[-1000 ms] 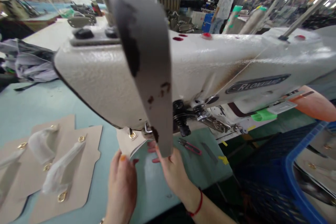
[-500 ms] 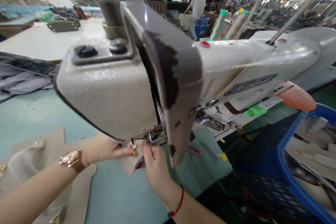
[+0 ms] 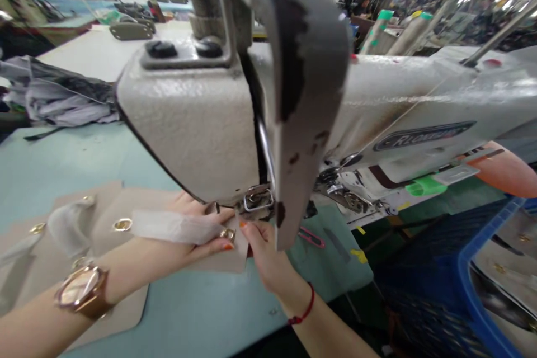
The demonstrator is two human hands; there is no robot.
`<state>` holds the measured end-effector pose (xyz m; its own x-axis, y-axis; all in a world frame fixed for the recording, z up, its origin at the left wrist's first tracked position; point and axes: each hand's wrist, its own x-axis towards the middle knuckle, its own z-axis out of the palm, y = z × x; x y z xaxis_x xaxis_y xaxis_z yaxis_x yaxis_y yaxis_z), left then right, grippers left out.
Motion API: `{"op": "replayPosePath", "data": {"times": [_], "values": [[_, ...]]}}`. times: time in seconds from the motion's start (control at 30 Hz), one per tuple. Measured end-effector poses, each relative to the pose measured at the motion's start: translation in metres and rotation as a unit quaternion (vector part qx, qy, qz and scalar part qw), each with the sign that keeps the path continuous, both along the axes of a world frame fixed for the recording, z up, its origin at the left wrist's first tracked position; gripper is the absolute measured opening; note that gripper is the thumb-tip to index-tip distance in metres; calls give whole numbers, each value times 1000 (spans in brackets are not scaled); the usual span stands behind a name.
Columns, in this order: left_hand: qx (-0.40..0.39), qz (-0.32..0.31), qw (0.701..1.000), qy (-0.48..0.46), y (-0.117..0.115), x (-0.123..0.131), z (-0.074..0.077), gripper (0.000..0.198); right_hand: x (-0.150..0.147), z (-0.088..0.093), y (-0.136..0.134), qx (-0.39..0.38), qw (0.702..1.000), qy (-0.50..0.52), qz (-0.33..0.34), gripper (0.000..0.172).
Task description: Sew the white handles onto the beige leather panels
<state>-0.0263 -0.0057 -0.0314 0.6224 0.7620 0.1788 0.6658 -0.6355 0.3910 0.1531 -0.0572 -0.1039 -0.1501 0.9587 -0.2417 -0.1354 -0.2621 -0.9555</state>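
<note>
Under the head of a white sewing machine (image 3: 188, 128) lies a beige leather-like piece (image 3: 230, 262) with gold hardware (image 3: 227, 234) and a strap wrapped in whitish film (image 3: 168, 227). My left hand (image 3: 199, 250) is on this piece, thumb beside the gold hardware and fingers reaching toward the needle area; the strap crosses over the hand. At the right edge of the piece, my right hand (image 3: 268, 254) pinches it between thumb and fingers, close to the metal fitting (image 3: 257, 199). The machine's head and grey guard (image 3: 310, 95) hide the needle and some fingertips.
More beige pieces (image 3: 126, 319) with gold hardware lie at left on the green table (image 3: 201, 313). A pink-handled tool (image 3: 311, 236) rests right of the machine. A blue basket (image 3: 457, 268) of similar pieces stands at right. Grey cloth (image 3: 62, 95) is at back left.
The view has shifted, and the machine appears farther right. The film-wrapped strap now lies across my left hand, and more of the beige piece shows between the hands. Both hands stay on the piece.
</note>
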Motion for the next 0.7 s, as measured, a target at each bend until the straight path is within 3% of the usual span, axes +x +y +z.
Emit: {"op": "replayPosePath", "data": {"times": [0.13, 0.33, 0.43, 0.57, 0.7], "values": [[71, 7, 991, 109, -15, 12, 1, 37, 10, 2, -3, -9, 1000, -16, 3, 40], [81, 2, 986, 146, -14, 3, -13, 40, 11, 10, -14, 40, 994, -94, -23, 40], [93, -13, 988, 122, -11, -1, -16, 38, 11, 14, -16, 59, 991, -114, -25, 40], [86, -7, 989, 121, -15, 1, -13, 39, 14, 17, -16, 54, 991, -120, -20, 40], [61, 45, 986, 149, -27, 14, -6, 42, 22, 22, -13, 46, 989, -139, -14, 37]]}}
